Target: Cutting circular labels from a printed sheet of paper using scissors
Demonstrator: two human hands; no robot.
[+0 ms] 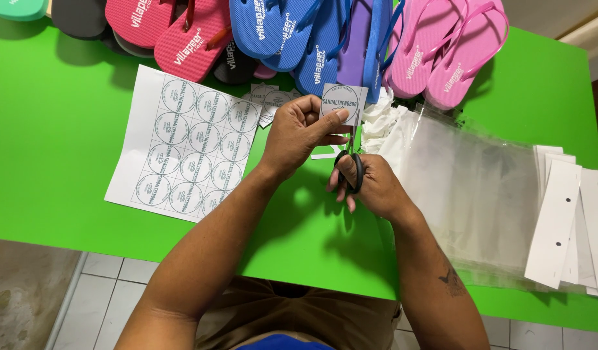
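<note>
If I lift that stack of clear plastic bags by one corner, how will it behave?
The stack of clear plastic bags would probably droop: the film looks thin and wrinkled. Glossy layers may slide apart. The white card headers at one end likely weight that side.

A smooth, matt bright green tabletop [66, 129] carries a flat white paper sheet of round printed labels [185, 146], matt and uncreased. The left hand [298, 133] pinches a small square-cut white paper label [344, 102]; the right hand [370, 185] grips small scissors with glossy black plastic handles [354, 170]. Foam-rubber flip-flops in pink, blue, purple and grey [273, 32] show a fine, rough-textured surface. A stack of clear, glossy plastic bags [471, 188] shines, with matt white card header strips [558, 220] beside it.
</note>
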